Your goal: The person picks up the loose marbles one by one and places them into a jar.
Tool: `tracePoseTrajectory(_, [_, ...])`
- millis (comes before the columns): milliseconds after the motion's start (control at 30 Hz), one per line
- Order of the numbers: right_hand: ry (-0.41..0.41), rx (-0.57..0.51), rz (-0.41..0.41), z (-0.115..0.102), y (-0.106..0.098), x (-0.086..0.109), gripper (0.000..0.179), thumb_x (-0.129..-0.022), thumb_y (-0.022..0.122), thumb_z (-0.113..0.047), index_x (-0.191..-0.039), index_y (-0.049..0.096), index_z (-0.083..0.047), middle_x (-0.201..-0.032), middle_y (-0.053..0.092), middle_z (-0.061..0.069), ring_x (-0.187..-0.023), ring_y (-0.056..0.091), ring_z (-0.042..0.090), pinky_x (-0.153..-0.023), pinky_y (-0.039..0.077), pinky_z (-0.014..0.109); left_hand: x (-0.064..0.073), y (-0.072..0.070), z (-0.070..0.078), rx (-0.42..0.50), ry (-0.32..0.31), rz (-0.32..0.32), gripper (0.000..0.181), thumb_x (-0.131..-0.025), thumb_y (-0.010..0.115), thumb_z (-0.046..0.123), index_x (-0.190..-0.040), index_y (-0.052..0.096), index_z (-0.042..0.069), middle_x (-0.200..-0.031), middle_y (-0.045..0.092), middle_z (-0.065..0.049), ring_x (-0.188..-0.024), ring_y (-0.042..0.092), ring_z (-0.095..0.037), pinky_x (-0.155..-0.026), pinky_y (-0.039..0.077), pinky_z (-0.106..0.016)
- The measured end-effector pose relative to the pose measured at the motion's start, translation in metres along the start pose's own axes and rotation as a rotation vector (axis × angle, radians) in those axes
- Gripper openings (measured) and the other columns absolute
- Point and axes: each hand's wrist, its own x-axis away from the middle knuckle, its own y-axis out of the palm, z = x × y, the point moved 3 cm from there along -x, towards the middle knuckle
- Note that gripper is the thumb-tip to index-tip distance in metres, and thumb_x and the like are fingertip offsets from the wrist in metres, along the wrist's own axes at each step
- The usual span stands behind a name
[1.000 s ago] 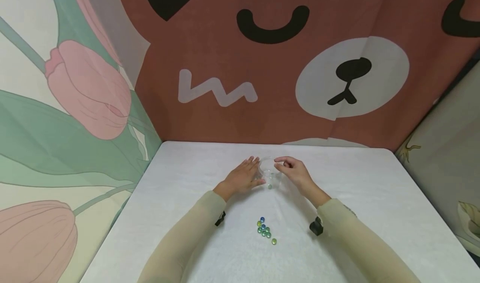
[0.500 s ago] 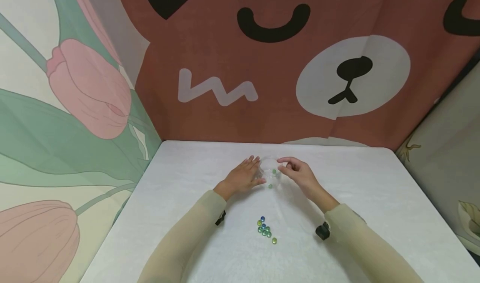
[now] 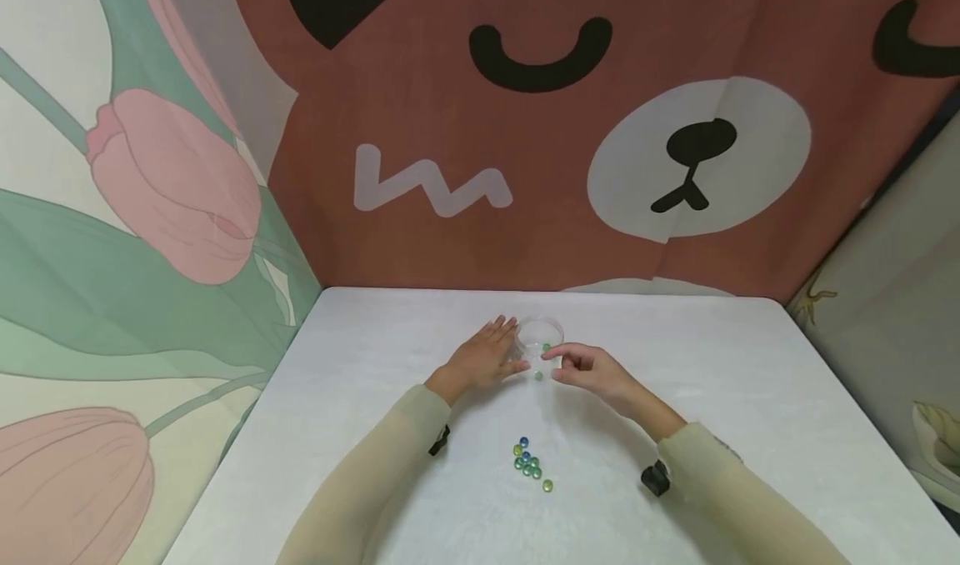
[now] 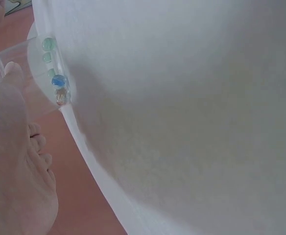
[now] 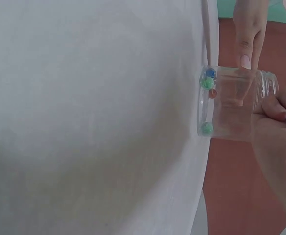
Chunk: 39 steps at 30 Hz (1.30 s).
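Note:
A clear plastic jar (image 3: 552, 334) with a threaded mouth stands toward the back of the table. My left hand (image 3: 486, 357) rests against its left side, fingers straight and thumb along the front. Near the jar's right front is my right hand (image 3: 592, 370), its index finger extended and thumb apart; no marble shows between them. On the jar's bottom, the right wrist view shows a blue marble (image 5: 210, 73), an orange marble (image 5: 212, 93) and green marbles (image 5: 206, 128). Several blue, green and yellow-green marbles (image 3: 527, 470) lie loose in front of the jar.
White cloth covers the table (image 3: 405, 340). Behind it hangs a brown curtain (image 3: 420, 248) with a bear print. A tulip-print curtain (image 3: 180, 190) borders the left side, and a pale curtain (image 3: 892, 315) the right.
Another green marble has appeared inside the jar. My right hand has drawn back from the jar's mouth, toward me and down. My left hand stays against the jar.

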Motion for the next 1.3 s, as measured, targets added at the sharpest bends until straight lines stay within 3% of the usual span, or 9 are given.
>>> tracePoseTrajectory(267, [-0.067,0.0,-0.192,0.002,0.017,0.002,0.04,-0.097,0.07,-0.013,-0.131,0.062,0.005,-0.082,0.05,0.001,-0.072,0.046,0.009,-0.062,0.041,0.02,0.002,0.004,-0.001,-0.013,-0.005,-0.003,0.085,-0.102,0.033,0.067,-0.163,0.017,0.01,-0.171,0.011,-0.002,-0.157,0.003,-0.019,-0.128,0.003,-0.031])
tracePoseTrajectory(500, [-0.056,0.071,-0.302,0.006,0.029,-0.002,0.035,-0.096,0.069,-0.008,-0.131,0.065,-0.001,-0.076,0.047,-0.003,-0.068,0.043,0.008,-0.06,0.038,0.019,0.002,0.005,-0.002,-0.024,-0.008,0.004,0.087,-0.101,0.031,0.069,-0.163,0.017,0.01,-0.171,0.011,-0.002,-0.157,0.003,-0.019,-0.128,0.004,-0.031])
tracePoseTrajectory(800, [-0.095,0.106,-0.403,0.009,0.036,-0.005,0.04,-0.096,0.071,-0.015,-0.132,0.063,-0.002,-0.074,0.047,-0.006,-0.066,0.043,0.005,-0.061,0.04,0.019,0.001,0.002,-0.002,-0.024,0.001,0.007,0.087,-0.102,0.032,0.067,-0.163,0.015,0.007,-0.17,0.011,-0.005,-0.157,0.002,-0.019,-0.128,0.003,-0.031])
tracePoseTrajectory(1100, [-0.032,0.163,-0.483,0.011,0.044,-0.001,0.04,-0.094,0.074,-0.019,-0.132,0.066,-0.008,-0.07,0.045,-0.008,-0.065,0.045,0.006,-0.065,0.043,0.019,0.003,-0.001,0.0,-0.014,0.012,0.017,0.086,-0.103,0.033,0.066,-0.162,0.017,0.006,-0.17,0.013,-0.007,-0.157,0.005,-0.02,-0.128,0.005,-0.031])
tracePoseTrajectory(1300, [-0.042,0.176,-0.512,0.013,0.048,-0.001,0.037,-0.095,0.072,-0.017,-0.132,0.067,-0.01,-0.07,0.046,-0.008,-0.065,0.045,0.006,-0.065,0.043,0.019,0.003,-0.001,0.001,-0.035,0.025,0.018,0.086,-0.103,0.032,0.066,-0.162,0.019,0.005,-0.17,0.015,-0.008,-0.157,0.008,-0.02,-0.128,0.007,-0.032])
